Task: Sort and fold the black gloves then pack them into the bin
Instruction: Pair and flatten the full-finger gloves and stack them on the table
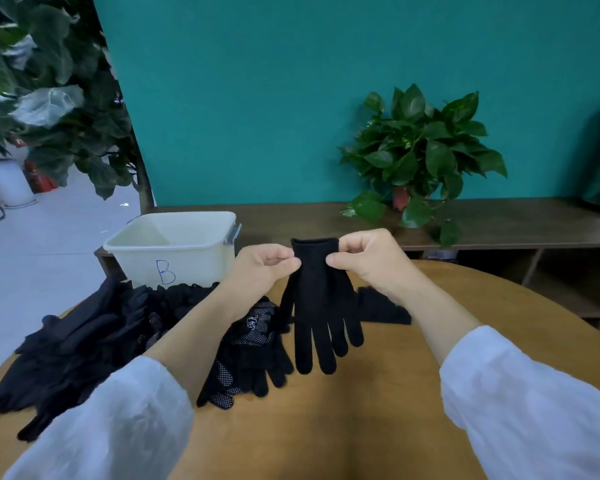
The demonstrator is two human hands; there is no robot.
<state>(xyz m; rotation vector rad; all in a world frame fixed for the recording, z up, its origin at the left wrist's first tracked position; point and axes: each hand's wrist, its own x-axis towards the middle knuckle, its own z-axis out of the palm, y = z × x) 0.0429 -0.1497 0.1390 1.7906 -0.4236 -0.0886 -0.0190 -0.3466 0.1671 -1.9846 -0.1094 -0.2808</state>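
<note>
White sleeves (118,420) hide part of the glove pile (94,344). Both hands' grips, left (262,268) and right (371,259), pinch a knit glove (321,306) by its cuff, fingers dangling.

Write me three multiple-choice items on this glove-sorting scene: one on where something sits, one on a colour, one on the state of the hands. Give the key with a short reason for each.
1. Where does the pile of gloves lie relative to the held glove?
A. To its left on the table
B. Inside the bin
C. On the shelf by the potted plant

2. What colour is the letter B on the bin?
A. Red
B. Blue
C. Green

3. How is the held glove gripped?
A. One hand holds it by a fingertip
B. It lies flat, untouched
C. Both hands pinch its cuff, fingers hanging down

Key:
1 A, the pile spreads over the table's left side.
2 B, the letter is drawn in blue on the white wall.
3 C, the left hand and right hand pinch the cuff's two sides.
</note>
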